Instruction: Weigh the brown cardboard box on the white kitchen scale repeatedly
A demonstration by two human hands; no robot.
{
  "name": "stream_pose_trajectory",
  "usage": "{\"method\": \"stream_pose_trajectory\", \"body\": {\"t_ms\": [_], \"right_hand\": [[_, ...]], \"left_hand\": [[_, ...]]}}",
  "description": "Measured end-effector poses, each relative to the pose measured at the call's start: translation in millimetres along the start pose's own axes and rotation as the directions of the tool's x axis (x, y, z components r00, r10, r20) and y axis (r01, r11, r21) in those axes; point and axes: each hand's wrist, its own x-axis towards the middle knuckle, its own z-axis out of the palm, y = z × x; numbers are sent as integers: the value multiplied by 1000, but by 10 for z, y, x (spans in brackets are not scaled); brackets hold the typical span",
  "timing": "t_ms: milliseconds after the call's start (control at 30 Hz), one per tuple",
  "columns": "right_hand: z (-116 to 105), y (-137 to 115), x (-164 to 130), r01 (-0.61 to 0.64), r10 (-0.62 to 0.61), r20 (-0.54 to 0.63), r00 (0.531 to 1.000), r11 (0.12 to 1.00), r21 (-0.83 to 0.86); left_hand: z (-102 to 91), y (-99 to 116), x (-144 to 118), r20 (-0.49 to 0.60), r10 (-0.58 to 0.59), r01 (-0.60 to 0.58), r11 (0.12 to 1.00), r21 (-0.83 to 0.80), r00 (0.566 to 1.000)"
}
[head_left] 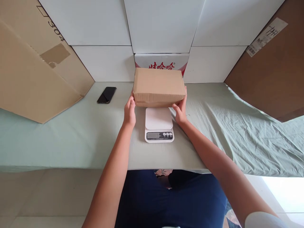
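Cardboard box [159, 86]: centre frame, gripped at both ends by left hand [129, 111] and right hand [180, 109].
Scale [159, 124]: directly below; keep box level and centred.

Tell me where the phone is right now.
In the head view, the black phone lies flat on the green cloth, left of the brown box and beside the leaning cardboard sheet.

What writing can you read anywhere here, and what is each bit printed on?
"304": black, on the big cardboard sheet leaning at left.
"娃哈哈": red, on the white carton behind the brown box.
Shipping label on the brown panel at right: too small to read.
Scale display and button labels: too small to read.
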Motion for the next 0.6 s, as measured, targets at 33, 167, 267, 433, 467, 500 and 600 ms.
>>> {"method": "stream_pose_trajectory", "body": {"t_ms": [33,167,267,433,467,500,600], "right_hand": [[-16,-52,-49,9,-9,3,1000,1000,-5],[-106,-268,-387,1,0,9,1000,1000,-26],[-168,-378,-716,-53,53,19,998,999,-11],[-214,-383,-979,-68,68,20,998,998,-14],[-219,-369,-979,-70,70,20,997,997,-27],[-224,-355,-970,-72,73,20,997,997,-41],[-232,-332,-929,-78,79,11,997,994,-80]], "left_hand": [[-12,69,-86,3,9,-9,1000,9,1000],[-40,247,-528,2,14,-14,1000,10,1000],[-46,288,-872,9,-1,1,1000,22,1000],[-56,267,-1143,-3,-7,7,1000,-2,1000],[-59,255,-1145,4,-7,7,1000,0,1000],[-63,241,-1138,11,-7,7,1000,6,1000],[-75,195,-1091,30,-27,26,999,42,999]]}}
